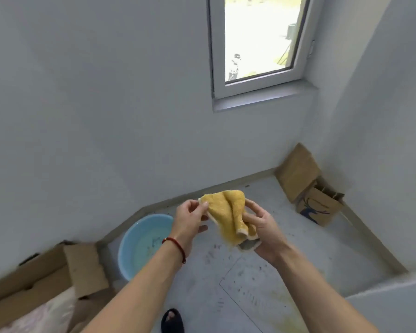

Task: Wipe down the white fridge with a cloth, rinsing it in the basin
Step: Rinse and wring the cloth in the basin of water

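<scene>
Grey tiled floor (262, 280) below; both hands clamp a yellow cloth (228, 216), left hand (190, 218) pinching its corner, right hand (262, 233) gripping its lower end, blue basin (139, 246) down-left.

Bare floor (262, 272) open ahead and right of hands. Basin (130, 248) sits low left by wall. Flattened cardboard (58, 280) crowds left corner beside basin. Box (315, 203) fills far right corner. Fridge top (394, 306) blocks bottom right.

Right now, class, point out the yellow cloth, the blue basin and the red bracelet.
yellow cloth (228, 212): head view, middle of its folds.
blue basin (127, 246): head view, left inner wall.
red bracelet (178, 246): head view, band on left wrist.
</scene>
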A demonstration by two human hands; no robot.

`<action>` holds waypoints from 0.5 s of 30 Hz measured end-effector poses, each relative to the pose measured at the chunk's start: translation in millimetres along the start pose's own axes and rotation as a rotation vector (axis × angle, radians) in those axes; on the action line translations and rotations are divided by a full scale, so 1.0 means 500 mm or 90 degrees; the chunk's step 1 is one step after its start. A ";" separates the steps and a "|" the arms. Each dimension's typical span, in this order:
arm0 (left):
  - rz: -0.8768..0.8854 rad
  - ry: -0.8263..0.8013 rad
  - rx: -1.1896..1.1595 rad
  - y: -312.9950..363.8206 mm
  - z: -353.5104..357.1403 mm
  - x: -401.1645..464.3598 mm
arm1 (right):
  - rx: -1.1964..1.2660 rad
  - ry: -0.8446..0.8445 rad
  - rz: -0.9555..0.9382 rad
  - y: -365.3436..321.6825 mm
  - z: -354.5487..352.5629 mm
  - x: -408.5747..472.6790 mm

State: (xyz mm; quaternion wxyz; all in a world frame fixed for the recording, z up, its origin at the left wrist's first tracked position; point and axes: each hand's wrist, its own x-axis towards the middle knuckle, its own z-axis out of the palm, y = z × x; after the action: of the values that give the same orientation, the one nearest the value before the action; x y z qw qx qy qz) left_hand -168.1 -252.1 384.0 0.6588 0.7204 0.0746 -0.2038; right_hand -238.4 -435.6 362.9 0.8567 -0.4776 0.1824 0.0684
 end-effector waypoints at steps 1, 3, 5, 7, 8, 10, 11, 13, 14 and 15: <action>-0.014 0.013 -0.028 -0.009 -0.040 0.007 | -0.051 -0.009 0.018 0.012 0.034 0.021; -0.036 0.031 -0.078 -0.025 -0.119 0.024 | -0.115 -0.024 0.032 0.033 0.093 0.062; -0.032 0.046 -0.108 -0.044 -0.207 0.049 | -0.096 -0.008 0.016 0.065 0.160 0.110; -0.019 0.053 -0.134 -0.064 -0.308 0.091 | 0.005 0.056 0.066 0.116 0.231 0.176; -0.025 0.049 -0.138 -0.071 -0.348 0.113 | 0.026 0.069 0.142 0.142 0.262 0.198; -0.066 0.032 -0.129 -0.092 -0.437 0.160 | -0.018 0.031 0.291 0.214 0.334 0.250; -0.089 0.024 -0.118 -0.105 -0.484 0.185 | -0.054 0.013 0.331 0.254 0.369 0.280; -0.139 0.014 -0.092 -0.128 -0.551 0.216 | -0.131 0.010 0.354 0.303 0.411 0.319; -0.175 0.018 -0.092 -0.142 -0.587 0.237 | -0.173 0.010 0.350 0.318 0.430 0.344; -0.203 0.022 -0.085 -0.158 -0.618 0.252 | -0.200 0.016 0.339 0.337 0.439 0.371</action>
State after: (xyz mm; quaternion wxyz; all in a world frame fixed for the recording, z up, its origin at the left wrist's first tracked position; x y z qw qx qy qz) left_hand -23.3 39.8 276.9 0.6631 0.6575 0.2126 -0.2878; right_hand -61.8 -171.1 263.6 0.7219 -0.5404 0.2988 0.3122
